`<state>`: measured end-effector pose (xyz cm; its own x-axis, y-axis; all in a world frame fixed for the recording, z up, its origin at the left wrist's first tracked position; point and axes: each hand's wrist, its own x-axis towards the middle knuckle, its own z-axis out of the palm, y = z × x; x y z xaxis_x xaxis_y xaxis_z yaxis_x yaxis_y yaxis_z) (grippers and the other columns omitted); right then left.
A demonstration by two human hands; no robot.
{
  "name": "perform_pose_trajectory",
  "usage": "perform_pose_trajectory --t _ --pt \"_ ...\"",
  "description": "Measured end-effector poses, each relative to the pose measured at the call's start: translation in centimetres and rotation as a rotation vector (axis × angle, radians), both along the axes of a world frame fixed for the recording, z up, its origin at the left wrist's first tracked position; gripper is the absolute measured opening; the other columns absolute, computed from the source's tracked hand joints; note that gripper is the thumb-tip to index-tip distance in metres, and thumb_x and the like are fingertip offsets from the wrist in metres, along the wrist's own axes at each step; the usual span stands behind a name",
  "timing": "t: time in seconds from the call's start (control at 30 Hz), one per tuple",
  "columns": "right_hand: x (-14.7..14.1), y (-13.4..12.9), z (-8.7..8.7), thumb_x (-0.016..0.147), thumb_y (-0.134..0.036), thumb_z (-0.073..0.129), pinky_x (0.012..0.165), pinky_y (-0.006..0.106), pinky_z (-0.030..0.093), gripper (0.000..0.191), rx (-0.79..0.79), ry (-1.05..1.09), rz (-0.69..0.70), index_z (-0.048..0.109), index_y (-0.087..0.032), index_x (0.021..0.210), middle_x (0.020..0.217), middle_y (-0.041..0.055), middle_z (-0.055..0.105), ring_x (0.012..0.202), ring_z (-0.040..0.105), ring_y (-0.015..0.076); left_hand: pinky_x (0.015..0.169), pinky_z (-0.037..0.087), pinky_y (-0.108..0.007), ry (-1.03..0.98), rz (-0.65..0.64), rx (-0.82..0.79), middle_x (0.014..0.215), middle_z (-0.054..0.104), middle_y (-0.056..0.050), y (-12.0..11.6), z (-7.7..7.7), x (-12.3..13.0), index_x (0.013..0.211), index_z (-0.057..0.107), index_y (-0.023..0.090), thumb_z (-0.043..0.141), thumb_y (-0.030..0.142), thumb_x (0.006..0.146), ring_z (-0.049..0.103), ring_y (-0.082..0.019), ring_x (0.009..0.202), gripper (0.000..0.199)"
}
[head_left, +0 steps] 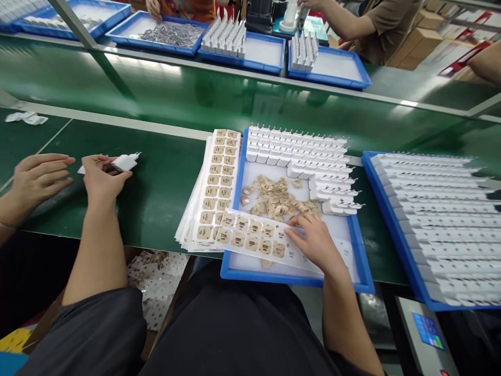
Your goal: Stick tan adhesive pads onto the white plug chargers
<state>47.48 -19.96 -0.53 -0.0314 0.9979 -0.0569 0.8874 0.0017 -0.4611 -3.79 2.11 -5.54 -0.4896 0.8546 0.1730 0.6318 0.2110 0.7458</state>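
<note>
On the left, my left hand (104, 180) is closed around a white plug charger (125, 163) whose two pins point right. Another white piece (81, 169) shows at the far side of that hand, partly hidden. My right hand (315, 240) has thumb and fingers closed at a sheet of tan stickers (252, 244), which lies across the front of a blue tray (274, 277). The right part of this sheet has bare backing. Behind it in the tray are loose tan pieces (274, 196) and rows of white plug chargers (297, 143).
A stack of sticker sheets (207, 196) lies left of the tray. Another tray of chargers (442, 224) stands at right. A co-worker's hand (39, 175) is near my left hand. Across the green line stand more blue trays (258, 52), with people behind.
</note>
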Motion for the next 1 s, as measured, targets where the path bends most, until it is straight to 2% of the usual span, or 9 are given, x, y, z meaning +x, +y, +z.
perform_pose_trajectory --t 0.17,0.27,0.4,0.5,0.57,0.63,0.7,0.8,1.0 --pt "-0.2 -0.1 1.0 0.093 -0.037 0.054 0.081 0.039 0.045 0.016 -0.062 0.147 -0.045 0.057 -0.023 0.086 0.091 0.0042 0.068 0.092 0.063 0.0267 0.081 0.047 -0.025 0.056 -0.018 -0.054 0.099 0.054 0.003 -0.1 -0.1 -0.8 0.105 0.04 0.018 0.083 0.009 0.062 0.055 -0.012 0.095 0.061" --pt "-0.2 -0.2 1.7 0.094 -0.039 0.054 0.072 0.034 0.045 0.016 -0.094 0.199 -0.084 0.058 -0.024 0.09 0.088 0.0024 0.07 0.08 0.065 0.023 0.095 0.047 -0.035 0.156 -0.041 -0.087 0.105 0.057 0.0 -0.3 0.5 -0.5 0.111 0.045 0.015 0.082 0.011 0.062 0.056 -0.017 0.103 0.061" --pt "-0.4 -0.3 2.4 0.093 -0.038 0.056 0.068 0.032 0.046 0.015 -0.012 0.188 -0.07 0.061 -0.024 0.09 0.086 0.0026 0.073 0.078 0.068 0.0232 0.11 0.038 -0.047 0.322 -0.113 0.015 0.129 0.058 -0.008 -2.6 2.9 4.0 0.12 0.054 0.016 0.079 0.016 0.064 0.052 -0.028 0.123 0.061" --pt "-0.6 -0.2 2.9 0.093 -0.036 0.057 0.069 0.032 0.047 0.013 0.038 0.19 -0.043 0.062 -0.024 0.09 0.086 0.0021 0.073 0.079 0.069 0.0231 0.102 0.046 -0.047 0.255 -0.365 0.078 0.13 0.064 -0.007 -6.3 5.9 10.7 0.125 0.059 0.024 0.077 0.032 0.076 0.059 -0.031 0.119 0.053" --pt "-0.8 -0.2 3.2 0.094 -0.035 0.058 0.069 0.032 0.048 0.012 0.056 0.192 -0.031 0.062 -0.024 0.091 0.087 0.0018 0.073 0.08 0.069 0.0229 0.097 0.05 -0.043 0.122 -0.699 -0.001 0.131 0.066 -0.005 -9.0 7.7 15.7 0.125 0.062 0.028 0.066 0.041 0.087 0.063 -0.03 0.117 0.04" --pt "-1.0 -0.3 3.5 0.094 -0.034 0.06 0.068 0.032 0.049 0.01 0.076 0.199 -0.017 0.063 -0.025 0.092 0.088 0.0018 0.073 0.082 0.07 0.0229 0.1 0.049 -0.04 0.078 -1.052 -0.116 0.131 0.067 -0.006 -10.8 9.0 20.1 0.126 0.063 0.028 0.066 0.044 0.088 0.063 -0.029 0.12 0.041" --pt "-1.0 -0.4 3.7 0.094 -0.034 0.061 0.069 0.032 0.05 0.009 0.101 0.21 -0.001 0.063 -0.025 0.092 0.089 0.0015 0.073 0.084 0.07 0.023 0.102 0.047 -0.04 0.072 -1.285 -0.184 0.13 0.068 -0.007 -11.4 9.5 23.4 0.127 0.063 0.026 0.067 0.045 0.087 0.062 -0.03 0.121 0.044" --pt "-1.1 -0.7 3.9 0.095 -0.033 0.062 0.074 0.033 0.052 0.008 0.165 0.2 0.027 0.064 -0.025 0.095 0.091 0.0016 0.073 0.086 0.07 0.023 0.094 0.049 -0.038 0.013 -1.426 -0.328 0.115 0.074 -0.007 -10.8 9.2 26.1 0.123 0.065 0.024 0.065 0.04 0.088 0.068 -0.028 0.108 0.038" --pt "-2.6 -0.8 3.7 0.094 -0.021 0.063 0.093 0.046 0.046 0.017 0.544 -0.02 0.142 0.068 -0.025 0.11 0.112 0.0089 0.07 0.105 0.064 0.0279 0.077 0.049 -0.03 -0.293 -1.461 -0.546 0.092 0.076 -0.003 -10.0 8.9 27.2 0.118 0.063 0.022 0.069 0.035 0.084 0.071 -0.022 0.086 0.037"
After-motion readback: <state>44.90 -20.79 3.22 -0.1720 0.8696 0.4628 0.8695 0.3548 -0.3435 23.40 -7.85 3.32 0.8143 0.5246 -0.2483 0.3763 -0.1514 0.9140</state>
